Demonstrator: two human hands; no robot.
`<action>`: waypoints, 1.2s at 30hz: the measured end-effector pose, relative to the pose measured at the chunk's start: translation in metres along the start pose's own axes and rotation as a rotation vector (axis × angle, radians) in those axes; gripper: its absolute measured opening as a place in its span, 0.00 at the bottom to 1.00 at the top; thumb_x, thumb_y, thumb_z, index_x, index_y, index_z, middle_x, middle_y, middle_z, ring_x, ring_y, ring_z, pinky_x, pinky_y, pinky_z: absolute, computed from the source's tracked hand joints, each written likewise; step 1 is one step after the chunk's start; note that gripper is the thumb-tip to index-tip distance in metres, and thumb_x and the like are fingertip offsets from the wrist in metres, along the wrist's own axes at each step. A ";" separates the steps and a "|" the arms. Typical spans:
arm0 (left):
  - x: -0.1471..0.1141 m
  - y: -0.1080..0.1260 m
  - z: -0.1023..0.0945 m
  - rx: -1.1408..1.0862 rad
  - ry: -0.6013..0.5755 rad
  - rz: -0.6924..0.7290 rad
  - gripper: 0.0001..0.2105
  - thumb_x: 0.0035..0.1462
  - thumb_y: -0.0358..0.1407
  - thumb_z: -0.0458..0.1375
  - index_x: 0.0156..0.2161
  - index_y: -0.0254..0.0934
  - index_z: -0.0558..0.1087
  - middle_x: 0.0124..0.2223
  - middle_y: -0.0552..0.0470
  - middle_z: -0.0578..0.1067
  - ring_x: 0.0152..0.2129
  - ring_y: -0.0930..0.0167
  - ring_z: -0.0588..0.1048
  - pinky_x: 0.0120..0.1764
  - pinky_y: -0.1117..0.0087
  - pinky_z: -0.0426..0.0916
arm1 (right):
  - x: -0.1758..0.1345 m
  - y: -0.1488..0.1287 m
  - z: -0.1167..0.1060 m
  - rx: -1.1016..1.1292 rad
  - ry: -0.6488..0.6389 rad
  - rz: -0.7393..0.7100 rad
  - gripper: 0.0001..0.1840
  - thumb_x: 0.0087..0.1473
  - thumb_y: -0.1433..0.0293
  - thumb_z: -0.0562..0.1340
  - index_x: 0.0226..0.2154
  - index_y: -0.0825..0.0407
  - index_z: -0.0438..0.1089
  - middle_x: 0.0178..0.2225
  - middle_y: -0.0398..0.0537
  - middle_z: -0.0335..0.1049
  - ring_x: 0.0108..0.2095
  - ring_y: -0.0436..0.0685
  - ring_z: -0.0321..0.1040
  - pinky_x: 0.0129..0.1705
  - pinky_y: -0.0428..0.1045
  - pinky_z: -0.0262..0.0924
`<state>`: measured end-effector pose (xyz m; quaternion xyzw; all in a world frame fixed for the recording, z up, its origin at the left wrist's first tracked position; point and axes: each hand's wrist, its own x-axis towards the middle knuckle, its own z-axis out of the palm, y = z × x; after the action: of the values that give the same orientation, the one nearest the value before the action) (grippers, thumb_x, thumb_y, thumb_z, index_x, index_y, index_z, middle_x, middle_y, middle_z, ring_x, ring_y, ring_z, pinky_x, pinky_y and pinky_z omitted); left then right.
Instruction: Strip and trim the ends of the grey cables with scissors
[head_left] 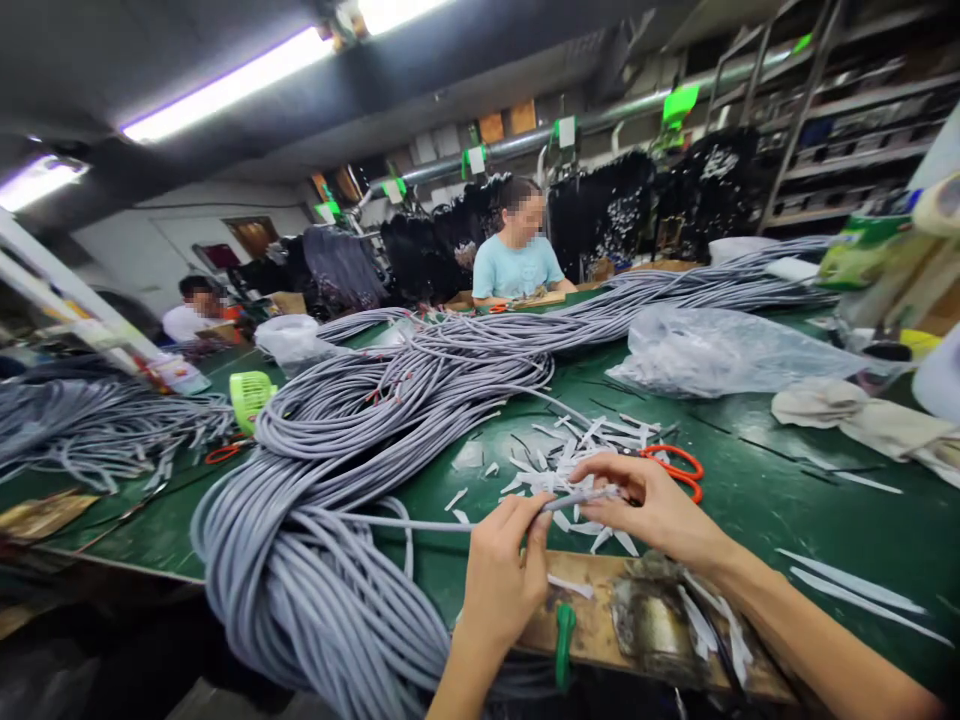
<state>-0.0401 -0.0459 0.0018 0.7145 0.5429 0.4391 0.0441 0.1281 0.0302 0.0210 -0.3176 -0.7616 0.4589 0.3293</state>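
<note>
A grey cable [442, 524] runs from the big bundle on the left into my left hand [506, 560], which pinches it between thumb and fingers. Just past that grip, the cable's end points to the right and slightly up. My right hand [652, 505] closes its fingertips around this end, where something pale and thin shows; its detail is too small to make out. White strips and scraps [559, 455] lie scattered behind both hands. Scissors with orange handles [679, 470] rest right behind my right hand. Below the hands sits a wooden board [551, 625] with a metal piece [664, 620] on it.
Coiled grey cables [322, 560] cover the left and hang over the table's front edge. A clear plastic bag [720, 350], a cloth [855, 410] and a green fan [251, 400] stand about the green table [750, 510]. Two people sit beyond; one wears a light blue shirt [510, 268].
</note>
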 end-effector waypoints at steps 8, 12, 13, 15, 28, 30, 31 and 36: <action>-0.007 -0.021 0.023 -0.054 0.089 -0.041 0.08 0.57 0.30 0.51 0.41 0.36 0.70 0.34 0.49 0.76 0.26 0.71 0.73 0.32 0.72 0.66 | 0.011 -0.004 0.022 0.088 0.167 0.009 0.15 0.50 0.60 0.60 0.28 0.57 0.70 0.18 0.41 0.63 0.19 0.47 0.57 0.21 0.42 0.52; -0.008 -0.023 0.030 -0.038 0.057 -0.055 0.07 0.57 0.29 0.51 0.39 0.35 0.70 0.32 0.48 0.75 0.27 0.70 0.73 0.32 0.71 0.66 | 0.016 0.001 0.018 0.130 0.281 0.043 0.15 0.47 0.59 0.62 0.25 0.56 0.69 0.19 0.42 0.64 0.19 0.47 0.59 0.20 0.42 0.53; -0.007 -0.021 0.031 -0.045 0.049 -0.049 0.07 0.57 0.29 0.51 0.39 0.35 0.70 0.33 0.48 0.75 0.27 0.70 0.73 0.32 0.70 0.67 | 0.016 0.003 0.018 0.131 0.280 0.051 0.15 0.46 0.59 0.62 0.24 0.56 0.69 0.18 0.42 0.64 0.19 0.47 0.59 0.20 0.42 0.53; -0.005 -0.018 0.033 -0.078 0.047 -0.030 0.07 0.57 0.28 0.50 0.39 0.35 0.69 0.33 0.48 0.75 0.29 0.70 0.74 0.34 0.71 0.67 | 0.016 0.006 0.018 0.131 0.242 0.072 0.16 0.46 0.59 0.62 0.22 0.56 0.67 0.18 0.41 0.63 0.19 0.47 0.59 0.21 0.42 0.54; -0.008 -0.011 0.034 -0.291 0.114 -0.141 0.07 0.54 0.28 0.55 0.36 0.34 0.75 0.28 0.50 0.74 0.23 0.73 0.72 0.28 0.75 0.67 | 0.010 0.012 0.031 0.155 0.103 0.109 0.16 0.48 0.59 0.61 0.23 0.56 0.69 0.17 0.40 0.61 0.19 0.46 0.56 0.21 0.42 0.51; -0.007 -0.010 0.034 -0.303 0.162 -0.189 0.07 0.54 0.30 0.55 0.36 0.34 0.75 0.26 0.50 0.74 0.22 0.73 0.71 0.25 0.75 0.66 | 0.009 0.014 0.030 0.042 0.159 0.075 0.15 0.49 0.59 0.60 0.28 0.55 0.71 0.18 0.40 0.61 0.19 0.47 0.55 0.21 0.43 0.51; -0.007 -0.010 0.034 -0.304 0.200 -0.211 0.08 0.54 0.30 0.55 0.37 0.34 0.76 0.26 0.51 0.73 0.21 0.73 0.70 0.24 0.76 0.65 | 0.008 0.014 0.030 -0.033 0.203 0.057 0.15 0.51 0.59 0.59 0.32 0.55 0.71 0.19 0.40 0.62 0.19 0.47 0.54 0.21 0.43 0.51; -0.007 -0.010 0.035 -0.311 0.328 -0.271 0.08 0.53 0.32 0.56 0.36 0.33 0.76 0.25 0.50 0.73 0.21 0.73 0.71 0.24 0.76 0.66 | 0.000 0.015 0.029 -0.307 0.252 -0.096 0.14 0.58 0.66 0.52 0.29 0.53 0.70 0.25 0.45 0.68 0.24 0.49 0.61 0.28 0.44 0.54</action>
<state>-0.0241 -0.0332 -0.0288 0.5392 0.5594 0.6174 0.1231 0.1073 0.0218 -0.0030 -0.3825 -0.7897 0.2776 0.3913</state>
